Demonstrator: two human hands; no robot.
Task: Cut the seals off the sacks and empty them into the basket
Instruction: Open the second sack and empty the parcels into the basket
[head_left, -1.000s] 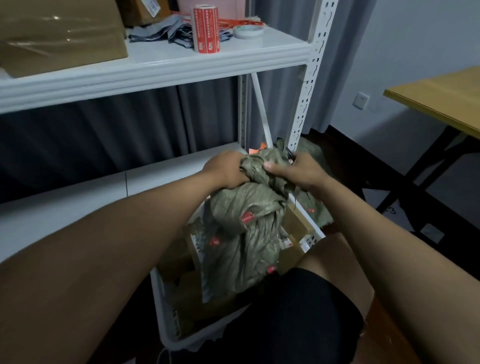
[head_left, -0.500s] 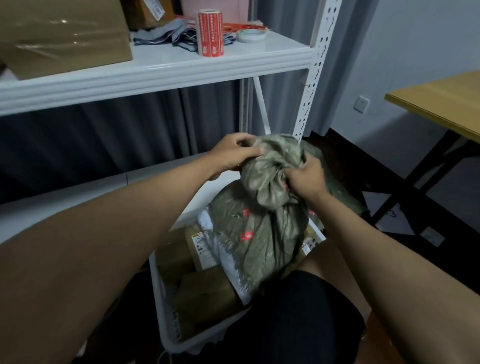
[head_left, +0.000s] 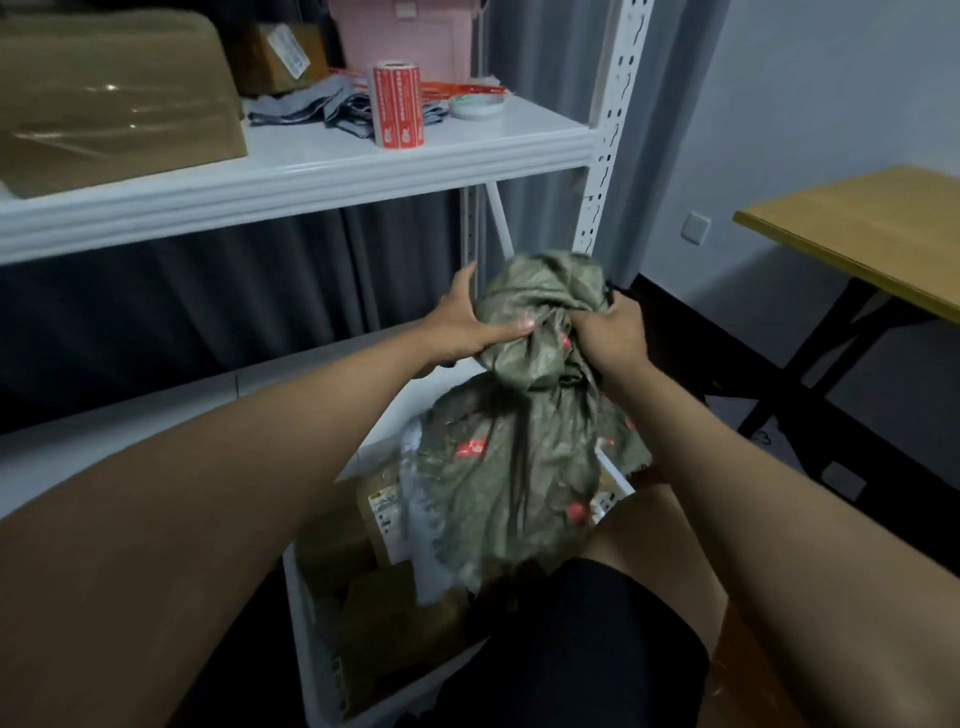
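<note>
Both hands, left hand (head_left: 457, 325) and right hand (head_left: 618, 332), grip the sack (head_left: 519, 415), bunched higher above the basket (head_left: 306, 623) than before.

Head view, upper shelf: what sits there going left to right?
Big cardboard box → small box → grey bags → red label roll → tape roll → shelf post.

Dim room, light falling from above onto the white metal shelf (head_left: 291, 171); glare streaks the tape on the brown cardboard box (head_left: 111, 98). Deep shadow underneath, wide-angle bending at the edges, motion blur smearing the green woven sack (head_left: 524, 447).
</note>
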